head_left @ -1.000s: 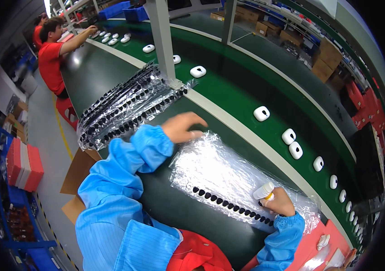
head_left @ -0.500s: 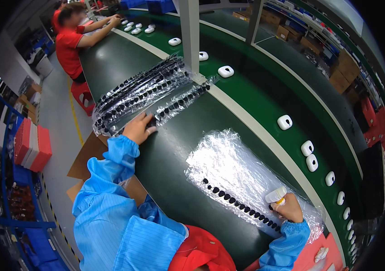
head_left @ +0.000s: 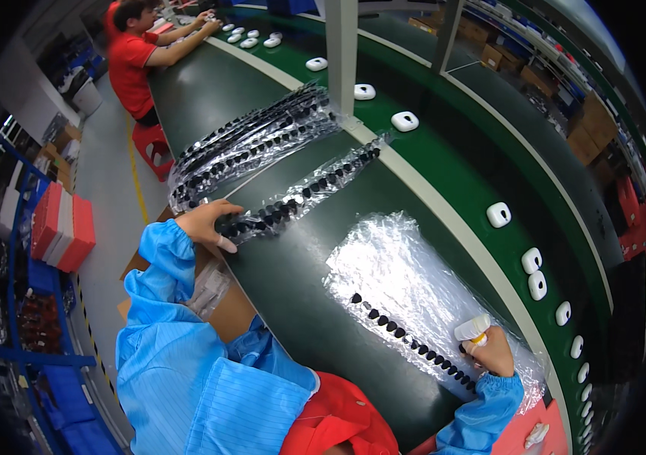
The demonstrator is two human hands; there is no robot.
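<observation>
My left hand (head_left: 206,223) grips the near end of a long clear plastic strip (head_left: 304,193) filled with small black parts, lying across the dark green bench. Behind it lies a pile of similar strips (head_left: 251,144). My right hand (head_left: 491,350) holds a small white bottle with a yellow neck (head_left: 472,329) over a crinkled clear plastic sheet (head_left: 406,273). A row of small black parts (head_left: 406,341) runs along the sheet's near edge up to my right hand. Both arms wear light blue sleeves.
Several white oval parts (head_left: 498,214) ride the green conveyor belt (head_left: 452,152) beyond the bench. A grey post (head_left: 342,45) stands at the belt's edge. A person in a red shirt (head_left: 137,57) works further along. Cardboard (head_left: 220,311) and red-white boxes (head_left: 61,231) sit on my left.
My left hand went from the clear sheet out to the left and took hold of the end of one strip of black parts. My right hand stayed by the row with the bottle.
</observation>
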